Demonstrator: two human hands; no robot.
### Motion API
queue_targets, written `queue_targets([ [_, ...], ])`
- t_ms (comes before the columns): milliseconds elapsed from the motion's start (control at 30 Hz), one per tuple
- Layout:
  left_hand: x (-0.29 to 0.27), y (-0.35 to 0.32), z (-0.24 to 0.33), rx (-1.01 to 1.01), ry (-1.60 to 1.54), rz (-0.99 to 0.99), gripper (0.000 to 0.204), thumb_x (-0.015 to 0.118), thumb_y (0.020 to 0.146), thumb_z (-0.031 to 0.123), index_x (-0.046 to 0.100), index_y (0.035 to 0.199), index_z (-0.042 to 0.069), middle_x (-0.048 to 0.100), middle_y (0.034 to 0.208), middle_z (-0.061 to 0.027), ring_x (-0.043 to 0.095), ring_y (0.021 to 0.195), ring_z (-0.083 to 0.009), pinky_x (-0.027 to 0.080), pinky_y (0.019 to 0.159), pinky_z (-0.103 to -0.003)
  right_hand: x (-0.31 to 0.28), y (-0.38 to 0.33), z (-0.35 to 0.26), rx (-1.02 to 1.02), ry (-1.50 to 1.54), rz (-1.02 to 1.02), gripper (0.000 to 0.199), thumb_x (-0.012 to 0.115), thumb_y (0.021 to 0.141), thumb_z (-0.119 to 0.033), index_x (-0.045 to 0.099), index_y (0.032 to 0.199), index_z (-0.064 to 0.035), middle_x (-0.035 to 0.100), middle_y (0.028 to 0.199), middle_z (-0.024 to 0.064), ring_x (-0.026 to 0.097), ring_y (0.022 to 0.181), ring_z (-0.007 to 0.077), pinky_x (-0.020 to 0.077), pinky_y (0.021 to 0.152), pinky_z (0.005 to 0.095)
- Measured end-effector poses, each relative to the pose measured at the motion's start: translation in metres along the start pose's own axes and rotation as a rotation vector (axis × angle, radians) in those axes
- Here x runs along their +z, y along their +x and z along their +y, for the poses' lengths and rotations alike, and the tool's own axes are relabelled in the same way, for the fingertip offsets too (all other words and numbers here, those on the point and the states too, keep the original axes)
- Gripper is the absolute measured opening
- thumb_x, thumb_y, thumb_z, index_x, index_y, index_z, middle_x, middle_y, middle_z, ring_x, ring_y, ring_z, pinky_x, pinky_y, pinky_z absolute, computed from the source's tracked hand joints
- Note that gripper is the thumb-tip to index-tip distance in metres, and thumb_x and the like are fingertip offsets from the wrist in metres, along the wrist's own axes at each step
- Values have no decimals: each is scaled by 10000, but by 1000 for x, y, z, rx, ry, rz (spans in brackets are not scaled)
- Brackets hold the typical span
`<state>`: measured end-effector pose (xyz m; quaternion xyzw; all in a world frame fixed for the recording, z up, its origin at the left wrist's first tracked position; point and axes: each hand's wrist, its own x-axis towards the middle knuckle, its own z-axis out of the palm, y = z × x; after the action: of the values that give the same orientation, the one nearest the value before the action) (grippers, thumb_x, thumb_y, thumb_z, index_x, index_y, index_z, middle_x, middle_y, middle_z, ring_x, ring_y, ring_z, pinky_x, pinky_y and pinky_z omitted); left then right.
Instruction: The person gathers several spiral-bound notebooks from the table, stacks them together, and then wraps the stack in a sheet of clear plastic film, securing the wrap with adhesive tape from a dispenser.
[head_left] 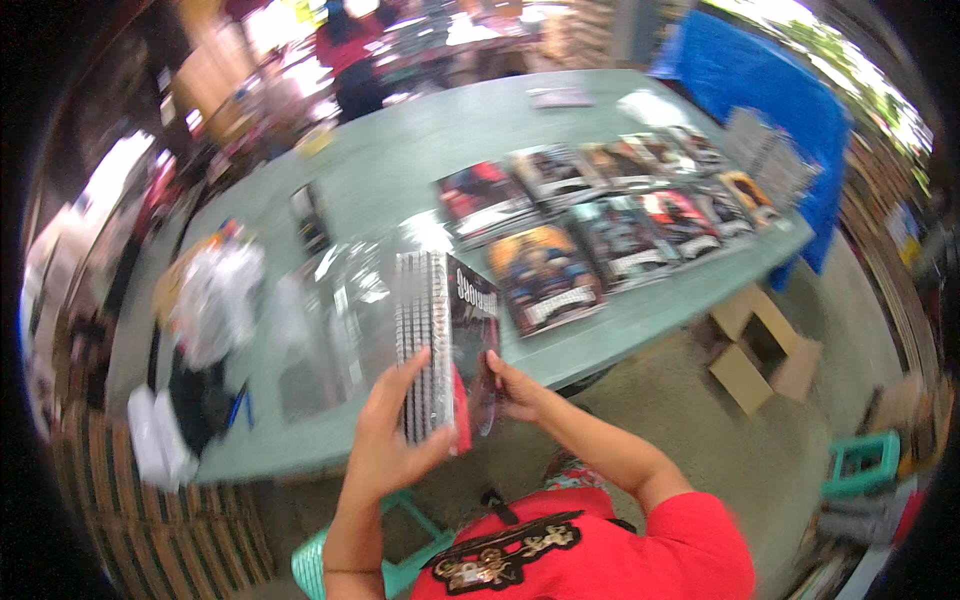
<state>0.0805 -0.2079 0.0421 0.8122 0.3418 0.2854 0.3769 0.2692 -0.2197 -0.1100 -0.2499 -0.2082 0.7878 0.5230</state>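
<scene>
Notebook stack (425, 340): in the head view I hold it over the tabletop's (385, 135) near edge, left fingers (407, 372) and right fingers (497, 366) parted to its thickness, gripping opposite sides, probably keeping it squared; matching piles (545, 275) lie face-up, presumably for sorting.

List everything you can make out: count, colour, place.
Held stack: one, dark cover, between both hands
Booklets: about ten piles, multicoloured, table's right
Table: one, green, centre
Plastic: count unclear, transparent, left of stack
Bag: one, white, table's left
Slim object: one, black, table's left half
Pens: count unclear, blue, table's left
Tarp: one, blue, far right
Carton: one, brown, right floor
Stools: two, green, bottom and right
Slats: several, brown, lower left
Person: one, red top, back
Shirt: one, red, bottom
Left hand: one, bare, stack's left
Right hand: one, bare, stack's right
</scene>
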Motion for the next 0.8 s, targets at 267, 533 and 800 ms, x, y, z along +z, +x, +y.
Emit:
queue_targets([
  [267,139,148,96,597,-21,-321,564,781,606,199,566,1116,90,479,1179,-166,512,1031,-291,394,881,-357,-106,-155,-270,-799,51,-4,578,506,821,-393,378,1217,9,525,1081,168,550,938,316,445,838,448],
  [533,296,325,146,515,-71,-395,451,740,672,160,575,1083,77,504,1134,-149,518,1028,-267,431,847,-324,-270,-348,-602,-1357,-137,204,394,506,858,-375,510,1126,-86,555,1123,87,535,1025,235,422,903,401],
  [800,348,400,156,293,2,-377,431,742,647,151,590,1044,82,518,1105,-146,516,1038,-281,422,856,-338,-450,-429,-747,-1246,-412,1293,315,622,799,-256,564,1059,-87,595,1013,68,577,866,206,465,753,361],
])
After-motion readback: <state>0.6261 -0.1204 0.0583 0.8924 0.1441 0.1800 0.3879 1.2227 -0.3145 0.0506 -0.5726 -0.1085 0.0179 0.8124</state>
